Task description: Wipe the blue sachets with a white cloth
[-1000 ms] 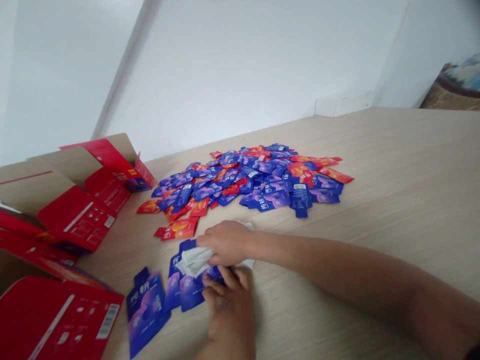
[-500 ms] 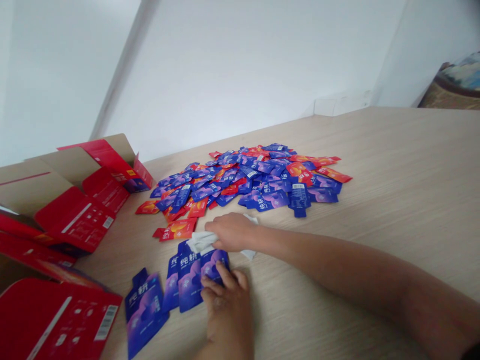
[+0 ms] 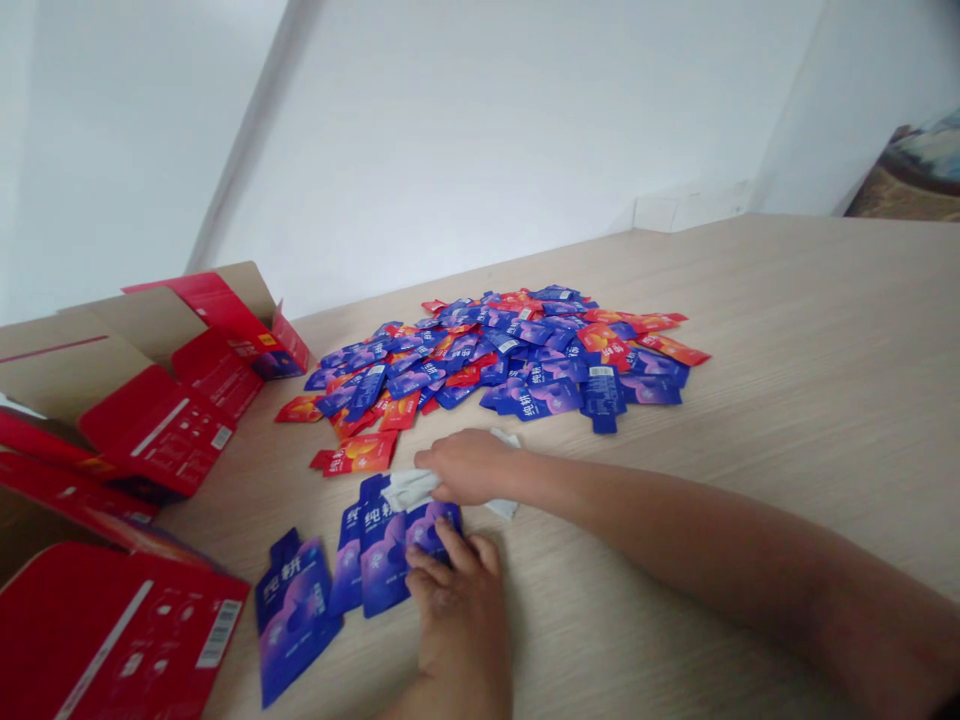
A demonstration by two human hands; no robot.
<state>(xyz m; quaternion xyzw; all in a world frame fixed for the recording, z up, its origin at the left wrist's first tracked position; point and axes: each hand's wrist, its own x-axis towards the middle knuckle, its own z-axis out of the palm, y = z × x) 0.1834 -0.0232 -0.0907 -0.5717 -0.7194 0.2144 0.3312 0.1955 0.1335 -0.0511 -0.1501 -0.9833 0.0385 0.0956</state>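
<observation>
My right hand (image 3: 469,467) is closed around a crumpled white cloth (image 3: 412,490), pressed to the upper part of the blue-purple pouches. Another bit of white cloth (image 3: 501,507) shows beneath that hand. Below it, my left hand (image 3: 459,582) lies with fingers apart on the rightmost blue pouch (image 3: 429,528), holding nothing between them. A second blue pouch (image 3: 384,560) overlaps alongside, and part of a third (image 3: 346,570) shows at its left. One separate blue pouch (image 3: 296,615) lies farther left.
A wide heap of blue and red pouches (image 3: 487,350) covers the table's middle, with a red pouch (image 3: 360,455) at its near edge. Opened red cartons (image 3: 142,620) line the left side. A white box (image 3: 686,208) stands against the wall at the back.
The view has shifted slightly. My right hand and the cloth have slid a little down over the pouches. My left hand keeps its place on the pouch.
</observation>
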